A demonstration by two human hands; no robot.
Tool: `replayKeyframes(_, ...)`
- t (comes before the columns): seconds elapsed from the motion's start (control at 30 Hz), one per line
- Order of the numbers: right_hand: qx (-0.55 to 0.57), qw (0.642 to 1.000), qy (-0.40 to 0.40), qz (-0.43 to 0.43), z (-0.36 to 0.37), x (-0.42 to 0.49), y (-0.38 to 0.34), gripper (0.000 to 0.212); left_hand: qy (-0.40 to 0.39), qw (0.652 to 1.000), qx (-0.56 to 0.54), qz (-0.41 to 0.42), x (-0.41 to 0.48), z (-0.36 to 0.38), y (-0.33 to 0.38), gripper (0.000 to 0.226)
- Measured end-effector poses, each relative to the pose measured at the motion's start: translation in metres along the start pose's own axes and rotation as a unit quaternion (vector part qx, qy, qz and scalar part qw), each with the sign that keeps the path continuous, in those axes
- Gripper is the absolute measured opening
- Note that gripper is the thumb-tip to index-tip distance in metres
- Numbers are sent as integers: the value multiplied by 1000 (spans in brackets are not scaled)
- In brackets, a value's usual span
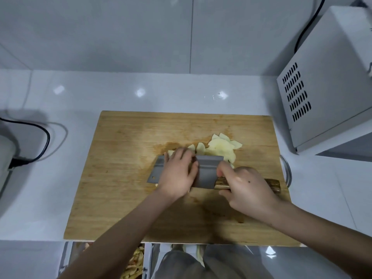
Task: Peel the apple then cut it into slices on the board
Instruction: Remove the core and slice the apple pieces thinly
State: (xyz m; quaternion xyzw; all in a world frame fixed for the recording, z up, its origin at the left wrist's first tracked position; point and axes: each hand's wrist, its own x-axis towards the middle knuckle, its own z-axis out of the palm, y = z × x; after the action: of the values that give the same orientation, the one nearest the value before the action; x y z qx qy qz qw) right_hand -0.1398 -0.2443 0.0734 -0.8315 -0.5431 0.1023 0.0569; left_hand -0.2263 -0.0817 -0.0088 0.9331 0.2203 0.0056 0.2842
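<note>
Pale peeled apple slices (218,148) lie in a loose heap on the wooden cutting board (120,178), right of its middle. A broad cleaver (207,172) rests across the board just in front of the slices. My right hand (247,190) grips its dark wooden handle. My left hand (178,174) lies flat over the blade, fingers reaching to the slices at the blade's far edge. Whatever sits under the blade and my left hand is hidden.
A white microwave (330,81) stands at the back right with a black cable. A grey appliance with a black cord (43,141) sits at the left edge. A bin with peel scraps (134,262) shows below the counter front. The white counter (80,93) surrounds the board.
</note>
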Motion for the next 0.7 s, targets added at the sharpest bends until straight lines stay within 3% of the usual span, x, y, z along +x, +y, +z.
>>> replayKeyframes(0.13, 21, 999, -41, 30, -20, -1, 10, 40, 18, 999, -22, -16, 9, -2, -33, 24)
replayKeyframes(0.27, 10, 996, -50, 68, -36, -7, 32, 38, 18, 998, -57, -21, 5, -1, -53, 32)
replayKeyframes(0.57, 83, 978, 69, 178, -50, 5, 71, 26, -9, 973, -224, -56, -8, -3, -56, 28)
replayKeyframes(0.7, 128, 977, 57, 158, -30, 40, 71, 33, 48, 964, -251, -80, -2, -20, -55, 23)
